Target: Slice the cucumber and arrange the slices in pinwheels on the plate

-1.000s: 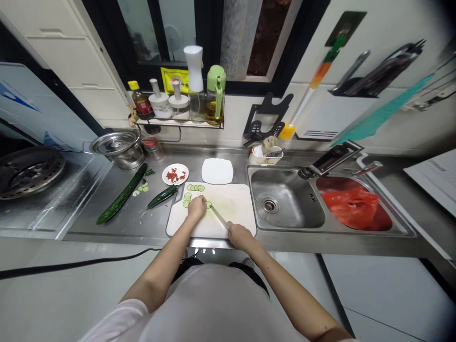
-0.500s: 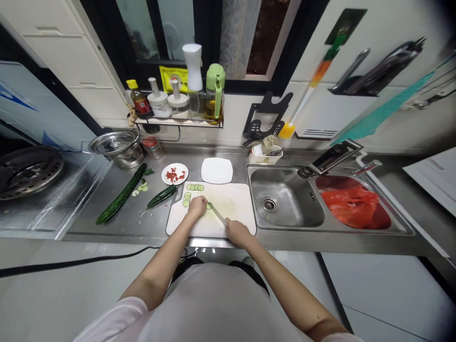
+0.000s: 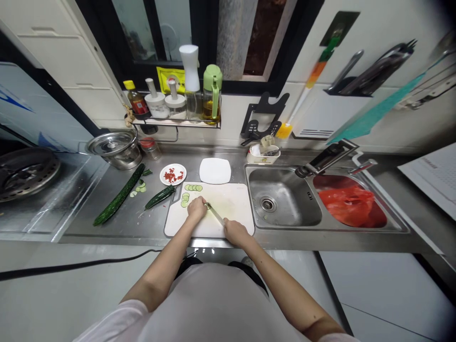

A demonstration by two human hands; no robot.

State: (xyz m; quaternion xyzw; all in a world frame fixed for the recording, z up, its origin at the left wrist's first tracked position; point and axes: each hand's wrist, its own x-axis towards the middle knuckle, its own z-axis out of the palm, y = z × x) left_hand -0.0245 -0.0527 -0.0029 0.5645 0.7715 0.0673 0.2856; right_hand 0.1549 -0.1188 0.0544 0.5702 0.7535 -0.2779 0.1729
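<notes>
On the white cutting board [image 3: 231, 194], my right hand [image 3: 235, 232] is closed around the handle of a knife [image 3: 215, 215], whose blade points up and left. My left hand [image 3: 196, 208] is curled over a piece of cucumber [image 3: 208, 205], mostly hidden under the fingers, with its cut green edge beside the blade tip. Cucumber slices [image 3: 193, 188] lie in a row along the board's upper left, and several more slices [image 3: 185, 199] overlap just left of my left hand. A cut length of cucumber [image 3: 160, 197] rests off the board's left edge.
Left on the steel counter lie a long whole cucumber [image 3: 119, 197] and trimmed bits [image 3: 141, 186]. Behind the board stand a plate of red pieces [image 3: 162, 176] and a white plate [image 3: 215, 171]. The sink [image 3: 285, 209] adjoins on the right; a condiment rack [image 3: 178, 124] hangs above.
The whole view has shifted slightly left. My hands stay at the same spot on the board, with the blade still against the cucumber piece; the slices keep their places.
</notes>
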